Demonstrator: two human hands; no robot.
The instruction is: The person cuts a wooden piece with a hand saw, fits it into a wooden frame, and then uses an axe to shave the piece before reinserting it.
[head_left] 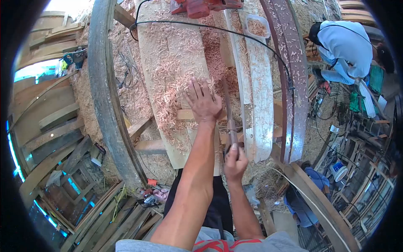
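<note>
My left hand (204,102) lies with its fingers spread on wood shavings (168,98) that cover a wide pale board (174,54). Just right of it, my right hand (235,164) is wrapped round the handle of a long, narrow tool (229,109), whose dark blade points forward. What kind of tool it is I cannot tell. A short wood block (184,114) sits beside the left wrist.
A red power tool (197,7) with a black cable stands at the far end, near a plastic container (257,27) of shavings. Long beams (105,84) flank the board. A person in light clothes (346,48) crouches at the right; others are lower right.
</note>
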